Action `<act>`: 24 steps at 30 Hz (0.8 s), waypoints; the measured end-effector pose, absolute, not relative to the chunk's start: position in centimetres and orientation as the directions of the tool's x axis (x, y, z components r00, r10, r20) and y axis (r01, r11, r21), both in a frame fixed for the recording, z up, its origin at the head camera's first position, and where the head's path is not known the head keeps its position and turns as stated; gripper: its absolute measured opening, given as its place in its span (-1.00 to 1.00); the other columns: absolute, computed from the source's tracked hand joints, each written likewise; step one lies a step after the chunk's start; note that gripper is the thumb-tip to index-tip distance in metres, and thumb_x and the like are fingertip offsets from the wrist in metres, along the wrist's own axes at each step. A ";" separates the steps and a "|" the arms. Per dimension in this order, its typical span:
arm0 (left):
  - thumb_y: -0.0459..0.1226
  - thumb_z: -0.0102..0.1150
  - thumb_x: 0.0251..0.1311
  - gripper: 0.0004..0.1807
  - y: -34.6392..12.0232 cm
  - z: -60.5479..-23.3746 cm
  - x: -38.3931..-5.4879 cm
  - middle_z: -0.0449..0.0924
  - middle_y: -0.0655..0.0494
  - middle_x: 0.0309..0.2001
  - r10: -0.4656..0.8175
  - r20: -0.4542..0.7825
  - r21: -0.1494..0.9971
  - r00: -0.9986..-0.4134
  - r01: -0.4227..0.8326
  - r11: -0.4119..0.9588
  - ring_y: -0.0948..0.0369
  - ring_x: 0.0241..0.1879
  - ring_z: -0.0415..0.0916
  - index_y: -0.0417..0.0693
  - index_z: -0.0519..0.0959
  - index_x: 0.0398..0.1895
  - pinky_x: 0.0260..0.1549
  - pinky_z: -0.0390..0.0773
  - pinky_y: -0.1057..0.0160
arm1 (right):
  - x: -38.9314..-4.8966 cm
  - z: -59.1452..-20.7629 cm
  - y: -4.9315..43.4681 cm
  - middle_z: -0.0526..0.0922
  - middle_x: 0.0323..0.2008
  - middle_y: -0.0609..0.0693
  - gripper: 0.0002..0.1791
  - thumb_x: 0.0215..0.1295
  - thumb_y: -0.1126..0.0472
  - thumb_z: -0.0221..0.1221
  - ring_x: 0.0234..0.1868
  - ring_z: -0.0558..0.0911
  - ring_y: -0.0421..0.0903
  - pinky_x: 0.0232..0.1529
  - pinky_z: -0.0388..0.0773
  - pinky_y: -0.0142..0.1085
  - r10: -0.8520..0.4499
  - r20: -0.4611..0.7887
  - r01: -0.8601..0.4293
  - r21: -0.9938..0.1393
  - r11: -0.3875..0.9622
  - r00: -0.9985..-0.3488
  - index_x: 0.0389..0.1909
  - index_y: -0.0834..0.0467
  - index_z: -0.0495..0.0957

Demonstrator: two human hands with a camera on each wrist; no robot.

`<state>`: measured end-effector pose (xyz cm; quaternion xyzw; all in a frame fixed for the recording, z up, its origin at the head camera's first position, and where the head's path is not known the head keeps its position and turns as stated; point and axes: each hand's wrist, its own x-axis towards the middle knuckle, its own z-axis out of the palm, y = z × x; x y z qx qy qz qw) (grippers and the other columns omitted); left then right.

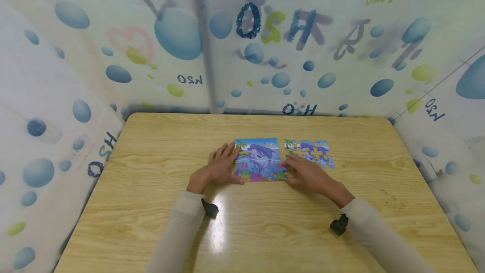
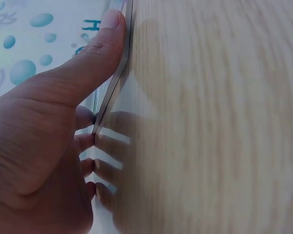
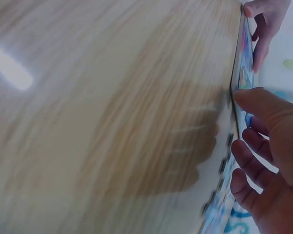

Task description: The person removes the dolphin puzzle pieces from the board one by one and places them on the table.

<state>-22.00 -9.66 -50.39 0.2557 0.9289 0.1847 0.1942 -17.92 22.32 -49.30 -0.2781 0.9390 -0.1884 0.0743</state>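
Note:
A dolphin picture card [image 1: 259, 159] lies flat on the wooden table in front of the person. At its left side rests the left hand [image 1: 221, 165]; the fingers are spread and the thumb lies by the near left corner. In the left wrist view, that thumb [image 2: 100, 46] runs along the card's thin edge. The right hand [image 1: 305, 172] pinches the near right corner of the card between thumb and index finger, and its other fingers [image 3: 246, 158] are loosely bent. Jigsaw pieces [image 1: 326, 148] with a similar dolphin picture lie just right of the card, partly hidden by the right hand.
The wooden table [image 1: 265, 231] has a far edge close to a printed curtain [image 1: 235, 62] with blue and green drops. Similar printed walls stand on both sides. Each wrist wears a small black camera [image 1: 210, 208] on its strap.

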 end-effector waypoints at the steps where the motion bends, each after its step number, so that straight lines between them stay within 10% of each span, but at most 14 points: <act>1: 0.26 0.36 0.01 0.30 -9.7 -50.4 -22.0 -0.39 -0.09 0.61 0.546 -0.269 0.445 -0.793 0.401 0.801 -0.16 0.56 -0.40 -0.06 -0.20 0.61 0.37 -0.10 -0.24 | -17.8 -49.3 22.7 0.56 -0.05 -0.05 -0.60 0.25 0.10 0.34 -0.17 0.60 -0.16 -0.21 0.56 -0.22 -0.549 -0.033 -0.493 -0.395 0.775 -0.835 0.08 0.10 0.58; 24: 0.27 0.34 0.03 0.29 -9.8 -50.8 -22.1 -0.45 -0.06 0.61 0.555 -0.278 0.463 -0.784 0.397 0.793 -0.12 0.57 -0.46 -0.05 -0.23 0.61 0.39 -0.15 -0.24 | -17.4 -49.2 26.6 0.56 -0.07 -0.05 -0.63 0.27 0.14 0.33 -0.16 0.54 -0.18 -0.19 0.52 -0.22 -0.553 -0.110 -0.456 -0.448 0.769 -0.826 0.07 0.14 0.60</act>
